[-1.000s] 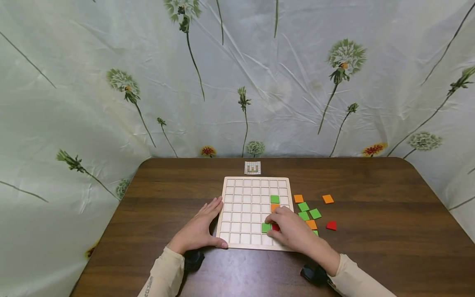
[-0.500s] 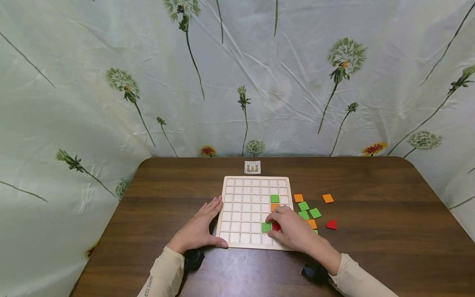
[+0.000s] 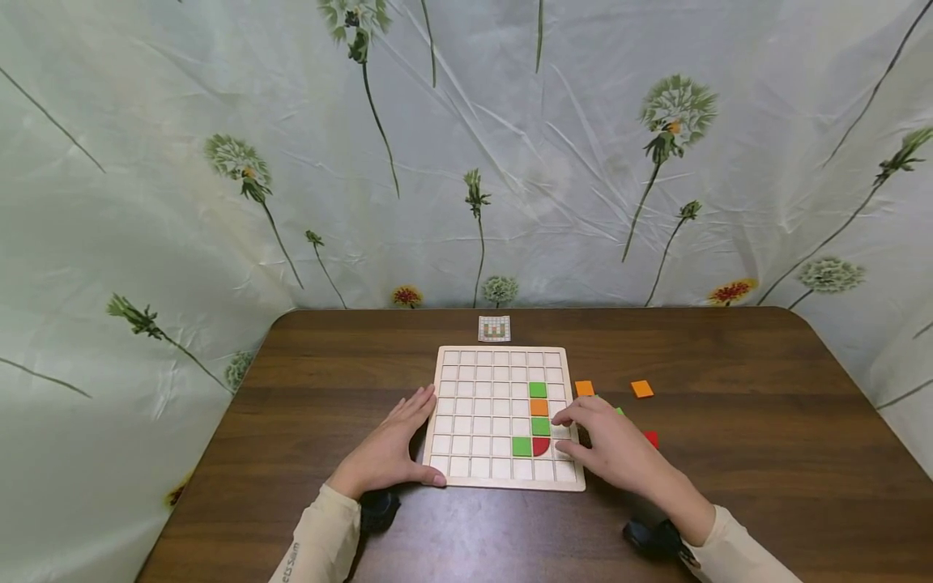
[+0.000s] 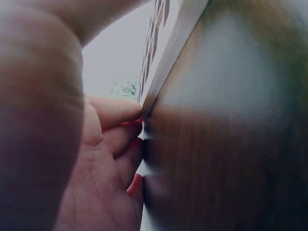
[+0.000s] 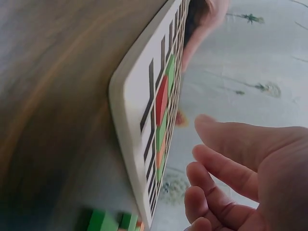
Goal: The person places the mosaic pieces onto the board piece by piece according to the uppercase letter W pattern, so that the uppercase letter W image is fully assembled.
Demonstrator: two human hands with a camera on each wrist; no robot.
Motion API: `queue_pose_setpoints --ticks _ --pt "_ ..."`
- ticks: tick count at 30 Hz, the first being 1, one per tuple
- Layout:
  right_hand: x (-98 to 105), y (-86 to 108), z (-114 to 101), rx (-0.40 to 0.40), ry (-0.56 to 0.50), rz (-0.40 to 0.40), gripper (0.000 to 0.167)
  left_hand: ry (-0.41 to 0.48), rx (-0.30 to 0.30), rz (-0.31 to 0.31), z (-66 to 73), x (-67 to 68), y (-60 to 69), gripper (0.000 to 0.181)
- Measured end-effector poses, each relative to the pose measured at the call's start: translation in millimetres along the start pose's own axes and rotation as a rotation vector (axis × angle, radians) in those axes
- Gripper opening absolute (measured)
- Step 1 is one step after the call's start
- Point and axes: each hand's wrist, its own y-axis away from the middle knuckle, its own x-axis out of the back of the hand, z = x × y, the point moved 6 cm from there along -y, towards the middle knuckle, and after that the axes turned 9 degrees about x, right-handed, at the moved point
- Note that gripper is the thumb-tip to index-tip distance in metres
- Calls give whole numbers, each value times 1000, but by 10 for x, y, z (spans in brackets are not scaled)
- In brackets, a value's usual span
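We see the board (image 3: 500, 424) lying flat on the table (image 3: 765, 453), between the left grip (image 3: 394, 445) and the right grip (image 3: 608, 437). The right grip is loosely curved, thumb and forefinger apart with nothing between them, its fingertips over the board's rightmost column. Just left of them we find a red rounded piece (image 3: 540, 446) in its cell, with a green piece (image 3: 521, 446) beside it. Beyond the red piece, green, orange and green squares (image 3: 540, 426) run up the same column. The left grip is spread, its thumb and forefinger against the board's left side.

From the right wrist we see a gap between fingertips and board, and the thick sides of loose green pieces (image 5: 102, 221), which the right grip mostly hides in the head view. Only the head view shows us the patterned card (image 3: 494, 329) behind the board and a loose orange piece (image 3: 641, 389) farther right.
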Motion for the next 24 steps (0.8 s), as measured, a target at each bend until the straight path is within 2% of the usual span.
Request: queue_pose_setpoints --ticks 13,18,24 --pt "239 292 276 -87 -10 82 23 6 -8 0 11 10 8 127" --pt "273 416 396 -138 -1 109 25 7 -12 -1 12 7 7 126" --pt "309 520 491 -148 28 147 29 1 -11 -2 16 11 10 126"
